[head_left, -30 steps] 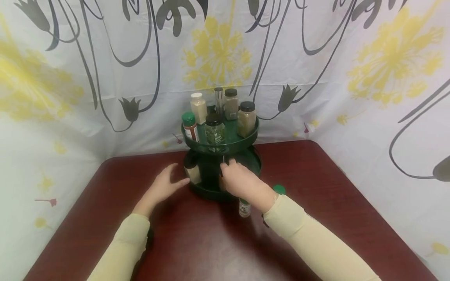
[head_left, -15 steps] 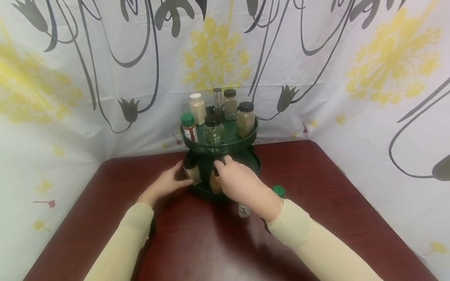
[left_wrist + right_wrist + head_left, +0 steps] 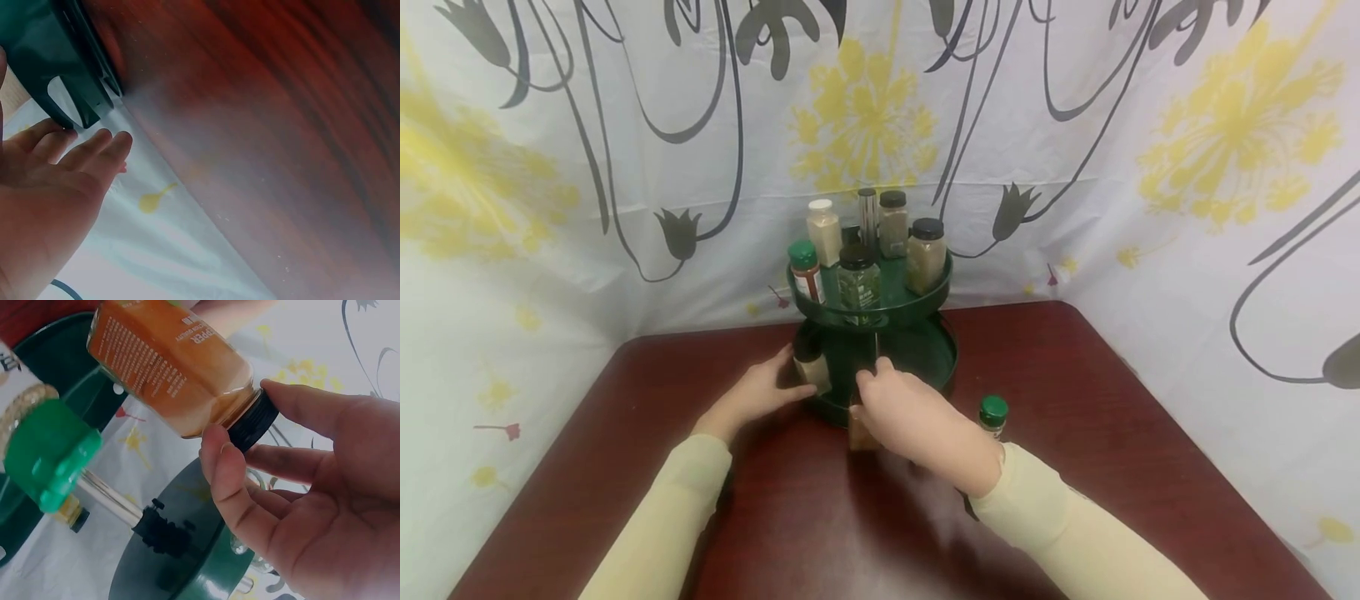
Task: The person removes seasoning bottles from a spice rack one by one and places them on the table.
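Since half a second ago, the jar of orange-brown powder (image 3: 169,369) has moved forward, from inside the lower tray (image 3: 925,358) of a green two-tier stand to just in front of its rim. From my remote seat, I see the right hand (image 3: 917,425) pinching its black lid (image 3: 253,422) between thumb and fingertips, the glass body hanging below; I cannot tell whether it touches the dark red table (image 3: 805,517). Printing on the glass ends in "EPPER".

On the other side, I see the left hand (image 3: 756,400) with fingers and thumb spread apart, fingertips at the left edge of the lower tray. Its thumb overlaps a dark-lidded pale jar (image 3: 814,375) inside that tray; I cannot tell whether they touch.

Several containers stand on the upper tray (image 3: 880,315), including a green-lidded red bottle (image 3: 807,279). To the right, partly hidden by the right forearm, is a green-capped bottle (image 3: 993,411).
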`<state>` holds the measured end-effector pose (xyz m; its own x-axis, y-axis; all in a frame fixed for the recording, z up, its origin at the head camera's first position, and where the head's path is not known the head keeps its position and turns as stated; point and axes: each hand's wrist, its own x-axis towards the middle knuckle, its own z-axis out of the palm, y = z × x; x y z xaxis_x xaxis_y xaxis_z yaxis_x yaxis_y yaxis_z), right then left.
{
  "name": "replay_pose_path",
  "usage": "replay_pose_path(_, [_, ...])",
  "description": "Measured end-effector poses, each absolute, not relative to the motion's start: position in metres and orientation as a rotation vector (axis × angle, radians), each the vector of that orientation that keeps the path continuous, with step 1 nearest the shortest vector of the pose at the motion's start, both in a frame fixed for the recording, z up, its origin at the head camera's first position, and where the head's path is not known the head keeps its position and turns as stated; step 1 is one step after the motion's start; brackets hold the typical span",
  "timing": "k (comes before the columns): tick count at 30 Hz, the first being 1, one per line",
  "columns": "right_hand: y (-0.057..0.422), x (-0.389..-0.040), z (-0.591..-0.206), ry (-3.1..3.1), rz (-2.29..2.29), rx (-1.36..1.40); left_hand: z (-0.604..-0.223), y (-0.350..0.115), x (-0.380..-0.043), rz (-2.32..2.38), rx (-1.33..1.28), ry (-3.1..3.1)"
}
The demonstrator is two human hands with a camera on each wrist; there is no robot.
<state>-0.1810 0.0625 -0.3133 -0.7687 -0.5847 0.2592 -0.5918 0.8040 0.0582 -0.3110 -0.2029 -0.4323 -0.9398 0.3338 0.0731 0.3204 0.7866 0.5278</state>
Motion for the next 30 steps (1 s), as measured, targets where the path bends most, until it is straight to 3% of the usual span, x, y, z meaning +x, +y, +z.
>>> replay_pose_path(30, [0.044,-0.182,-0.345,-2.913,-0.023,0.865,-0.427,-0.180,-0.284,0.579,0.444,3.163])
